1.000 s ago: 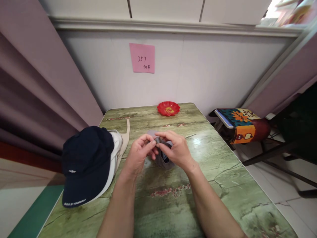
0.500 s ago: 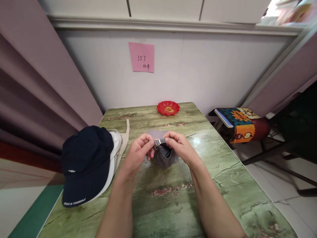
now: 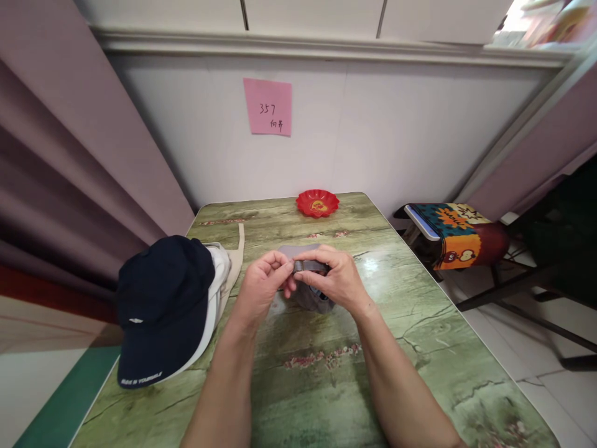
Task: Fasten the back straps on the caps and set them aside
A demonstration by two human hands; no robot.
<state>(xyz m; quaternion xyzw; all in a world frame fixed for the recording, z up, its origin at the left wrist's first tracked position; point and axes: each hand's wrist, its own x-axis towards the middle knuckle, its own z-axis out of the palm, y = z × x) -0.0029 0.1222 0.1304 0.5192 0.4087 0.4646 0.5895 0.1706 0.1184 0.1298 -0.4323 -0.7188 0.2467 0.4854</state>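
A grey baseball cap [image 3: 313, 300] rests on the table with its back strap towards me. Its adjustable strap [image 3: 314, 266] carries a small metal buckle [image 3: 298, 266]. My left hand [image 3: 265, 281] pinches the strap at its left end beside the buckle. My right hand [image 3: 339, 277] grips the strap from the right, thumb below and fingers above, with the fingertips close to the buckle. The hands cover part of the cap's crown and brim.
On the left, a navy cap [image 3: 163, 292] lies over a white cap [image 3: 217, 274] and a beige strapped one [image 3: 237, 261]. A red scalloped dish [image 3: 318, 203] stands at the far edge of the green wood-patterned table [image 3: 317, 404]. A stool [image 3: 448, 230] is on the right.
My right hand has shifted left along the strap, its fingertips now close to the buckle. My left hand keeps its pinch in nearly the same place.
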